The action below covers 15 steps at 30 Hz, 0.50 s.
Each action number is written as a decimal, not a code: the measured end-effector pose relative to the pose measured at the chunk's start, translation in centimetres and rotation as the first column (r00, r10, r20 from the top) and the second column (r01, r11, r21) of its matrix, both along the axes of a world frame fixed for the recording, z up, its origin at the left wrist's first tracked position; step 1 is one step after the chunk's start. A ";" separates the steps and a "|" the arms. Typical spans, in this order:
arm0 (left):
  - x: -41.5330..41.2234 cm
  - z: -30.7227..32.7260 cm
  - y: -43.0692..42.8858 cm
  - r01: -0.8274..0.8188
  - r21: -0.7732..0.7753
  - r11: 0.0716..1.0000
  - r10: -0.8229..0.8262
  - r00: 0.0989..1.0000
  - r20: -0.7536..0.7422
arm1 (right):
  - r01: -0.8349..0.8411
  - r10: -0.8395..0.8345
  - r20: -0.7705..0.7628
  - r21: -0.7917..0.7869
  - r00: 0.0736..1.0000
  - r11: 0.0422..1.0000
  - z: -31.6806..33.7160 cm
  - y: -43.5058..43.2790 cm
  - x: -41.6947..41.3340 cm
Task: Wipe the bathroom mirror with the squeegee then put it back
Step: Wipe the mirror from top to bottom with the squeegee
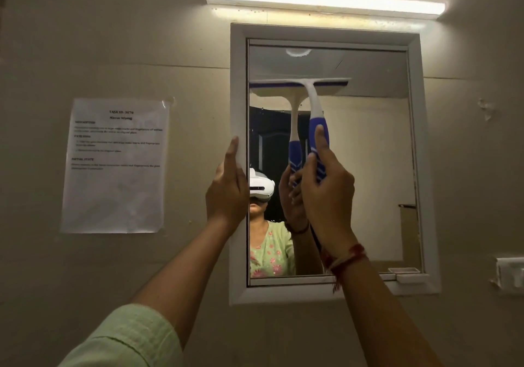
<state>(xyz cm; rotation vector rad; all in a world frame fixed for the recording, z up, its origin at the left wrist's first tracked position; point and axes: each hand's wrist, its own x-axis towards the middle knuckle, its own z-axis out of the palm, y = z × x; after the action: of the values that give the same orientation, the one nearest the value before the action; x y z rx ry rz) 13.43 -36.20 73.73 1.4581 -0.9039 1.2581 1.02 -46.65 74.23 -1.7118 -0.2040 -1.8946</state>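
A white-framed bathroom mirror (368,168) hangs on the wall ahead. My right hand (326,191) grips the blue and white handle of the squeegee (314,106). Its blade lies flat across the upper left of the glass, and its reflection shows just beside it. My left hand (226,185) rests flat against the mirror's left frame (238,97), fingers together and pointing up, holding nothing. The glass reflects a person wearing a white headset.
A lit tube light (326,1) runs above the mirror. A printed task sheet (116,165) is taped to the wall on the left. A white switch plate (510,279) sits at the right edge. A small white tray (411,277) rests on the frame's lower right ledge.
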 end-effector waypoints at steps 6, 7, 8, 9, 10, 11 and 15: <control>0.1 0.0 0.1 -0.021 0.000 1.000 0.021 1.000 0.001 | 0.081 -0.081 0.009 -0.061 0.997 0.995 -5.4 -1.0 -0.4; 0.1 0.0 0.1 -0.021 -0.005 1.000 0.021 1.000 0.005 | 0.080 -0.080 0.006 -0.062 0.997 0.995 -5.9 -1.0 -0.4; 0.1 0.0 0.1 -0.021 -0.009 1.000 0.021 1.000 0.008 | 0.076 -0.076 0.004 -0.061 0.997 0.995 -6.0 -1.1 -0.4; 0.1 0.0 0.0 -0.018 -0.010 1.000 0.018 1.000 0.008 | 0.070 -0.070 0.004 -0.057 0.998 0.996 -5.6 -1.0 -0.3; 0.1 0.0 0.1 -0.016 -0.010 1.000 0.016 1.000 0.009 | 0.068 -0.068 0.009 -0.050 0.998 0.996 -5.0 -0.9 -0.2; 0.1 0.0 0.1 -0.013 -0.011 1.000 0.013 1.000 0.011 | 0.071 -0.070 0.018 -0.042 0.997 0.997 -4.2 -0.7 -0.1; 0.3 -0.1 0.1 0.001 -0.001 1.000 -0.001 1.000 0.007 | 0.063 -0.062 0.034 -0.028 0.998 0.998 -2.8 -0.5 0.2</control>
<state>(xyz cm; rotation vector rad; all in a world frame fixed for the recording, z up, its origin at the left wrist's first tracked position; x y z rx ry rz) 13.72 -36.07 73.66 1.4529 -0.9085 1.2629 1.21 -47.18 71.39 -1.7256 -0.1938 -1.9746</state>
